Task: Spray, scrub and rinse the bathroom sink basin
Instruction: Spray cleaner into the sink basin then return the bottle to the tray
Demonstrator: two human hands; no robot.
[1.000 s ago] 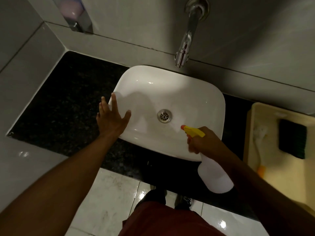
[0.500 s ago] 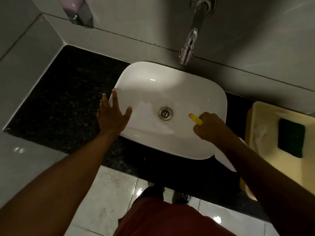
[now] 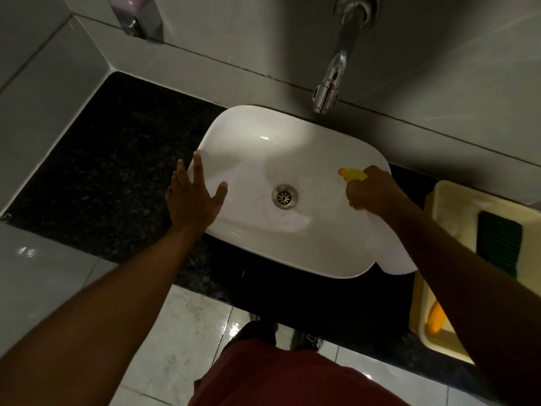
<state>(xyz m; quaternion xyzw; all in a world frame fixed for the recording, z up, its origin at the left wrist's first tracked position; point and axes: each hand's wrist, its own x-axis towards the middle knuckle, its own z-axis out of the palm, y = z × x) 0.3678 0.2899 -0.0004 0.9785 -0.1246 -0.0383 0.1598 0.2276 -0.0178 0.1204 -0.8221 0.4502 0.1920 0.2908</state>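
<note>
A white rounded sink basin (image 3: 263,150) sits on a black granite counter (image 3: 123,159), with a metal drain (image 3: 284,197) in its middle. My left hand (image 3: 194,197) lies flat with fingers spread on the basin's left rim. My right hand (image 3: 373,191) grips a white spray bottle (image 3: 389,253) with a yellow nozzle (image 3: 352,174). The nozzle points left over the right side of the bowl. The bottle's body hangs below my wrist, past the basin's right front corner. A chrome tap (image 3: 330,83) juts from the wall above the basin's back edge.
A cream plastic tub (image 3: 468,197) stands on the counter at the right, holding a green scrub pad (image 3: 497,247) and an orange-handled item (image 3: 436,317). A soap dispenser (image 3: 134,16) hangs on the wall at the upper left. Tiled floor and my shoes lie below.
My right hand has carried the spray bottle from the basin's front edge up and to the right side of the bowl. My left hand stays on the left rim.
</note>
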